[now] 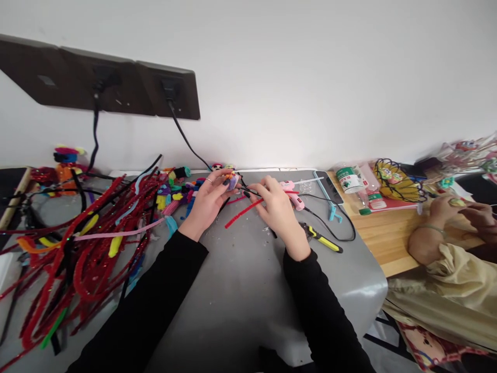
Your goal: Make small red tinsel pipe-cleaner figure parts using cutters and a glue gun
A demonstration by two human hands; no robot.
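My left hand (209, 199), with a ring on one finger, is closed around a small fuzzy purple and orange figure (233, 181); its fingers partly cover it. My right hand (276, 204) is just to the right, its fingers pinched on a red glittery pipe cleaner (243, 213). One end of that stem slants down and left over the table, and the other shows beyond the hand. Thin black strands run between the two hands; whether they are cable or pipe cleaner I cannot tell. Pink glue guns (297, 202) lie just beyond my right hand.
Red and black pipe cleaners (91, 259) heap on the left of the grey table (233, 300). Yellow-handled pliers (326, 242), a cable and a phone (329, 187) lie right. Sockets (166, 93) are on the wall. Another person's hands (446, 212) work at the wooden table (375, 228).
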